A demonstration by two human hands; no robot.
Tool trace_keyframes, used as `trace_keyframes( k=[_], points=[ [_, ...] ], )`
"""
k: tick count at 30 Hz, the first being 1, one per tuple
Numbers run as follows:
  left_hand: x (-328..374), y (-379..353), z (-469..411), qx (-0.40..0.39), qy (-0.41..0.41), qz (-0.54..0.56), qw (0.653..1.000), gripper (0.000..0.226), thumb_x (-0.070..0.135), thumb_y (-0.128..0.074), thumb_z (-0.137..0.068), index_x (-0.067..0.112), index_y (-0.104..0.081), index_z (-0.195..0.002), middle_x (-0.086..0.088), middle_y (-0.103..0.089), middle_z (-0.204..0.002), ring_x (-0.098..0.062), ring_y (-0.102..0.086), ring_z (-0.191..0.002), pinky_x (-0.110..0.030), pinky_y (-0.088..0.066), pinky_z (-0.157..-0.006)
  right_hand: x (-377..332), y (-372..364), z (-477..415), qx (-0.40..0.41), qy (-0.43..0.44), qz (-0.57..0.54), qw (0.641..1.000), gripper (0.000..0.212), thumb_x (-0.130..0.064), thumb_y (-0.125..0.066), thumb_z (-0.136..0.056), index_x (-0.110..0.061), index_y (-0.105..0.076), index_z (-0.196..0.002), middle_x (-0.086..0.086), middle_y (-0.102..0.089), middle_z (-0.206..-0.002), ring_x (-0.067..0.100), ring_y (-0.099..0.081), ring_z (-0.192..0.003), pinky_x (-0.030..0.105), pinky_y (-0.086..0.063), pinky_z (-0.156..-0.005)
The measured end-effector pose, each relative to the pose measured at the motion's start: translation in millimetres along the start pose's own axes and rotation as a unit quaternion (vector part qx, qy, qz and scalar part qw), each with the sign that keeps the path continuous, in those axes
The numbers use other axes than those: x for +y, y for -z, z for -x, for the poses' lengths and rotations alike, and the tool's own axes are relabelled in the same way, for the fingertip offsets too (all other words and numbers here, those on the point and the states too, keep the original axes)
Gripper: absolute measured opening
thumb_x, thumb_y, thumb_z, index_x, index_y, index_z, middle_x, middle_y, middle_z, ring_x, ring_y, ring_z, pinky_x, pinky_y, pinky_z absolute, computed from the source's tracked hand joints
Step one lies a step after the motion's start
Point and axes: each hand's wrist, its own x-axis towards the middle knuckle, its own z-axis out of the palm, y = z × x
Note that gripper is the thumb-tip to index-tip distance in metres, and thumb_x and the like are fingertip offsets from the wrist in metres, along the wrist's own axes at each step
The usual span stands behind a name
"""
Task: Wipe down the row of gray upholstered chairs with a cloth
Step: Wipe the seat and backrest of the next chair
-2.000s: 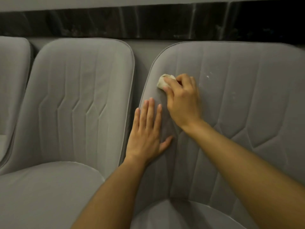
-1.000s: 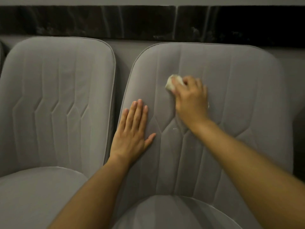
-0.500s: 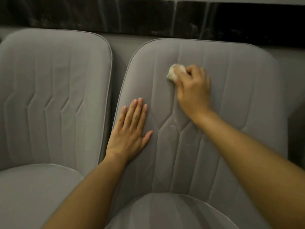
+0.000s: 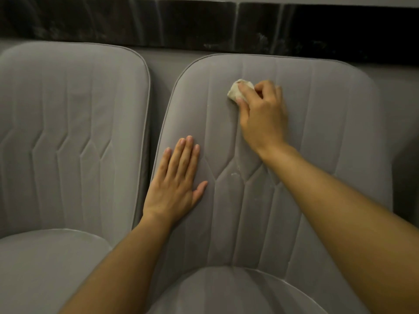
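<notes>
You have two gray chairs in front of you: the left chair (image 4: pixel 72 137) and the right chair (image 4: pixel 328 155). That makes two backrests and two seat cushions, one of each per chair. There is one cloth (image 4: pixel 235 92), a single pale wad. Two hands are in view, your left hand (image 4: pixel 176 180) and your right hand (image 4: pixel 263 114), with two bare forearms. Four fingers and one thumb show on the left hand (the right hand's are too bunched to count). Behind the chairs runs one dark band (image 4: pixel 136 21), split by one seam into two slabs.
</notes>
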Motion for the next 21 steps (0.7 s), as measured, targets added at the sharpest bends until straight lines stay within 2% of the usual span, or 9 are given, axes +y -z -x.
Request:
trace_keyframes(
  k=[5, 10, 13, 16, 21],
  points=[
    [0, 1, 0, -0.002, 0.001, 0.006, 1.0, 0.074, 0.048, -0.027, -0.095, 0.001, -0.009, -0.149, -0.014, -0.006, -0.158, -0.025, 0.008, -0.147, -0.04, 0.003, -0.12, -8, -11, 59, -0.019, 0.018, -0.022, 0.999, 0.033, -0.021, -0.047, -0.087, -0.009, -0.069, -0.108, 0.016, -0.06, -0.088, 0.035, -0.053, -0.076, 0.038, -0.043, -0.064],
    [-1, 1, 0, -0.007, 0.002, 0.009, 1.0, 0.075, 0.049, -0.025, -0.095, 0.002, -0.004, -0.151, -0.016, 0.0, -0.159, -0.025, 0.007, -0.147, -0.039, 0.005, -0.12, -6, 0, 87, -0.064, 0.034, -0.075, 0.995, 0.032, -0.02, -0.047, -0.085, -0.008, -0.069, -0.106, 0.015, -0.058, -0.086, 0.034, -0.053, -0.075, 0.04, -0.049, -0.063],
    [0, 1, -1, -0.006, 0.005, 0.015, 1.0, 0.075, 0.048, -0.028, -0.094, 0.001, -0.008, -0.15, -0.016, -0.008, -0.158, -0.026, 0.005, -0.147, -0.04, 0.003, -0.12, -6, 7, 67, -0.029, 0.012, -0.097, 0.995, 0.033, -0.019, -0.047, -0.086, -0.007, -0.069, -0.108, 0.017, -0.055, -0.083, 0.035, -0.053, -0.074, 0.038, -0.048, -0.063],
    [0, 2, 0, -0.008, 0.004, 0.016, 1.0, 0.075, 0.048, -0.027, -0.094, 0.002, -0.006, -0.149, -0.014, -0.008, -0.158, -0.024, 0.01, -0.146, -0.039, 0.004, -0.12, 0, 5, 55, 0.004, -0.021, -0.069, 0.997, 0.032, -0.019, -0.048, -0.085, -0.007, -0.07, -0.105, 0.018, -0.057, -0.084, 0.037, -0.053, -0.074, 0.039, -0.047, -0.065],
    [2, 4, 5, -0.018, 0.013, 0.019, 1.0, 0.074, 0.047, -0.027, -0.095, 0.002, -0.008, -0.15, -0.014, -0.007, -0.158, -0.024, 0.006, -0.146, -0.038, 0.005, -0.12, -2, -8, 124, -0.044, 0.009, -0.069, 0.997, 0.031, -0.016, -0.05, -0.084, -0.009, -0.069, -0.108, 0.017, -0.06, -0.091, 0.031, -0.046, -0.081, 0.04, -0.043, -0.069]
  ],
)
